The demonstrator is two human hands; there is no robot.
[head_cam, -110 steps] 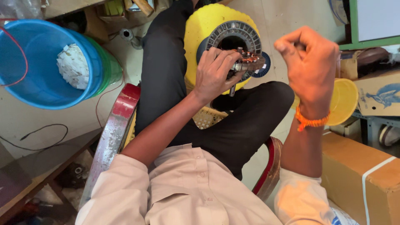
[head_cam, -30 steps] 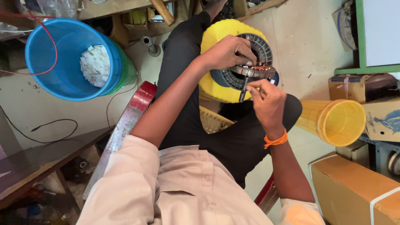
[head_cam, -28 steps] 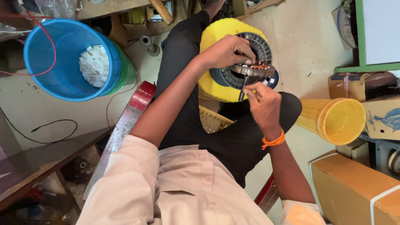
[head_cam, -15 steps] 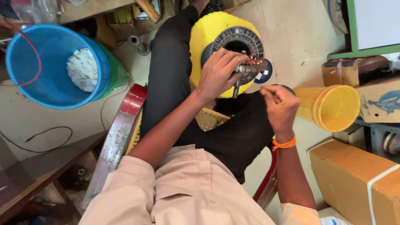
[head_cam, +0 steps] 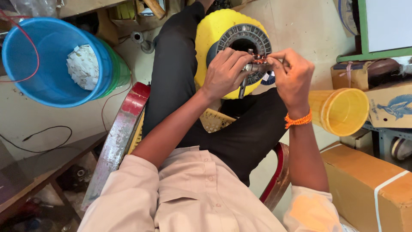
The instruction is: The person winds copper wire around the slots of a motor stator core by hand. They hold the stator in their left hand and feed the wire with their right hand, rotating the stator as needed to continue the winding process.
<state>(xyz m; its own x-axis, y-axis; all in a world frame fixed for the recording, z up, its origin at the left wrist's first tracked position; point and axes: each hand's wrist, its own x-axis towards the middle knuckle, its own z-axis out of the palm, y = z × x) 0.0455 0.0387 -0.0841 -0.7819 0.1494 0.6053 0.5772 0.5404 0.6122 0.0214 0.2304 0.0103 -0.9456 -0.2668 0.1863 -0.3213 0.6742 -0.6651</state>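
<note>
Over the lap, left hand [head_cam: 225,71] grips the small copper-wound part [head_cam: 254,66] firm; right hand [head_cam: 291,75] pinches its end—best worked slowly, close against the yellow motor housing [head_cam: 214,34].

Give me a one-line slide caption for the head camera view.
Seated person's left hand and right hand pinch a small copper-wound metal part above a round yellow stator housing resting on the lap.

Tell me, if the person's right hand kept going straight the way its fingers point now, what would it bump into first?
The right hand points leftward at the small metal part with copper windings, which its fingertips already seem to touch. Just beyond that is the left hand, gripping the same part from the other side.
</note>
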